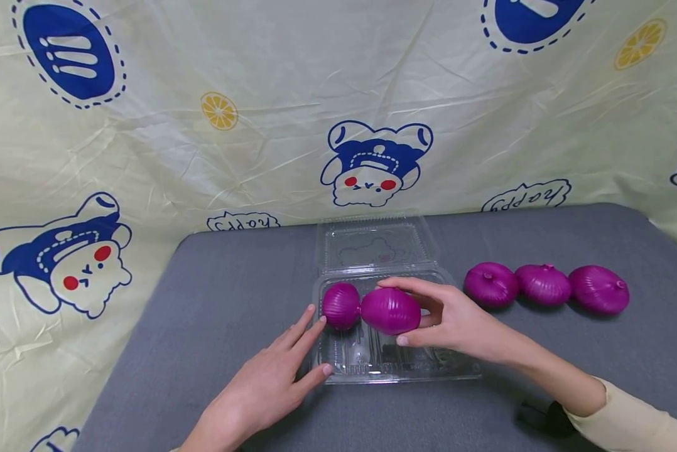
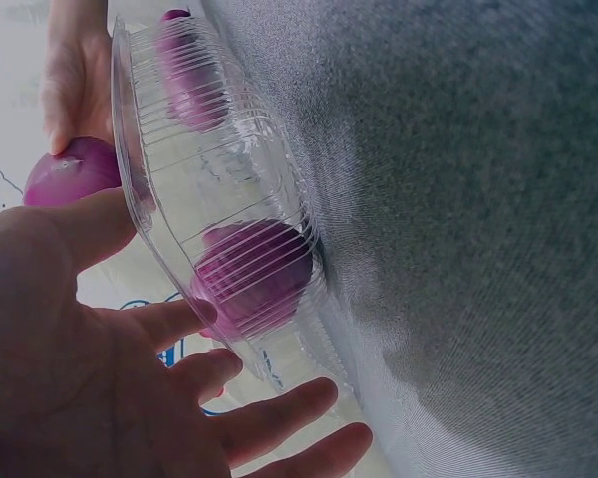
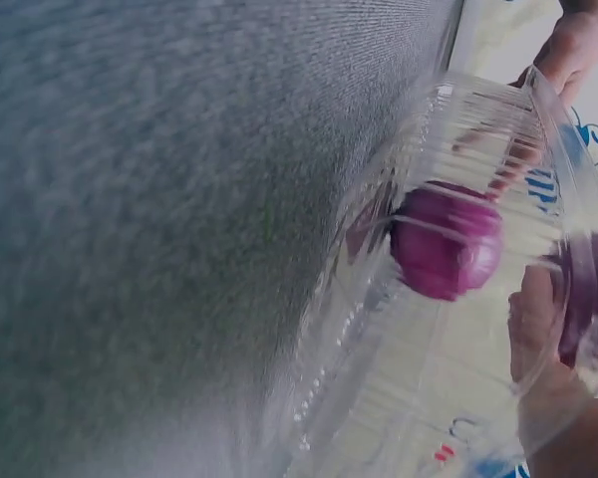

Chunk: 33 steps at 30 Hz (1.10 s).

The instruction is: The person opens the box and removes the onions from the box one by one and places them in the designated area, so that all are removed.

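A clear plastic clamshell box (image 1: 395, 370) lies with its lid folded back. One purple onion (image 1: 341, 306) sits in its far left part. My right hand (image 1: 457, 320) grips a second purple onion (image 1: 391, 311) between thumb and fingers, over the middle of the box; in the left wrist view this held onion (image 2: 75, 171) is above the rim. My left hand (image 1: 270, 376) has its fingers spread at the left side of the box, touching the rim. In the left wrist view the onion inside (image 2: 254, 279) shows through the ribbed wall.
Three more purple onions stand in a row right of the box, the middle one (image 1: 544, 284) between two others. A grey cloth covers the table (image 1: 248, 282). Behind it hangs a printed cream curtain (image 1: 270, 157). A dark object (image 1: 544, 419) lies near the right sleeve.
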Each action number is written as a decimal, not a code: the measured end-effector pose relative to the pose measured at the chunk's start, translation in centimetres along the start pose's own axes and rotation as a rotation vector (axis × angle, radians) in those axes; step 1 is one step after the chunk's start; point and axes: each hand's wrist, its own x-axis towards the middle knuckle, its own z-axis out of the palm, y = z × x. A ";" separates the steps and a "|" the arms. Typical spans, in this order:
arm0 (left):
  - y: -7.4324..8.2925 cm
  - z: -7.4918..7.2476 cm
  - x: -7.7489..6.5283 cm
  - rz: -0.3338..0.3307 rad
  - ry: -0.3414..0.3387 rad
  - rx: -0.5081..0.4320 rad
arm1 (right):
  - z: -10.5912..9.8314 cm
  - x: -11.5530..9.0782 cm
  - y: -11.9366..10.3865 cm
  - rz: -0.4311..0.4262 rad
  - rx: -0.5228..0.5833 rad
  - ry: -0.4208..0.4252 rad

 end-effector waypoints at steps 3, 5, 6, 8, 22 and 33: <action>0.0 0.0 0.0 0.004 0.004 0.003 | -0.4 -0.3 -0.1 0.010 -0.011 0.029; 0.0 0.0 -0.1 0.008 0.010 0.004 | -0.7 -0.5 -0.1 0.010 -0.022 0.047; 0.0 0.0 -0.1 0.011 0.013 0.004 | -0.8 -0.6 -0.1 0.009 -0.028 0.055; 0.1 0.0 -0.1 0.013 0.016 0.005 | -1.0 -0.7 0.0 0.005 -0.034 0.062; 0.0 0.0 -0.1 0.010 0.017 0.003 | -2.6 -2.2 0.4 -0.078 0.162 0.092; 0.0 0.1 -0.2 0.010 0.019 0.006 | -3.8 -3.2 0.3 -0.097 0.376 0.100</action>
